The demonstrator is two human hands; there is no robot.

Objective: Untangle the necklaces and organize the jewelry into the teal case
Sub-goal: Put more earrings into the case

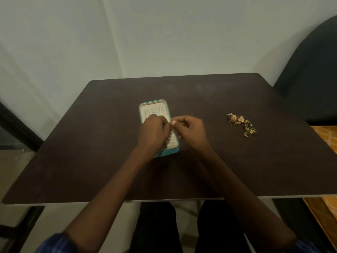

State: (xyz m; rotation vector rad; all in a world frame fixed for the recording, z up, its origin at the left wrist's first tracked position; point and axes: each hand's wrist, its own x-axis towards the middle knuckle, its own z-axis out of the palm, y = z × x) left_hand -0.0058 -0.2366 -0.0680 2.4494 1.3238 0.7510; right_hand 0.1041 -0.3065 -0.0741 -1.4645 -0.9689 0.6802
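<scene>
The open teal case [155, 104] with a cream lining lies at the middle of the dark table [91, 143]. Small hooks or slots show in its far half. My left hand [152, 131] hovers over the case with its fingers curled. My right hand [191, 130] is just to its right, fingertips pinched together and meeting the left hand's fingertips. Whatever is pinched between them is too small to make out. A pile of gold jewelry [241, 124], rings and earrings, lies on the table to the right, well apart from both hands.
A dark chair back [313, 79] stands at the table's right rear. An orange patterned cloth [326, 136] shows beyond the right edge. Pale walls rise behind the table. My legs are visible under the near table edge.
</scene>
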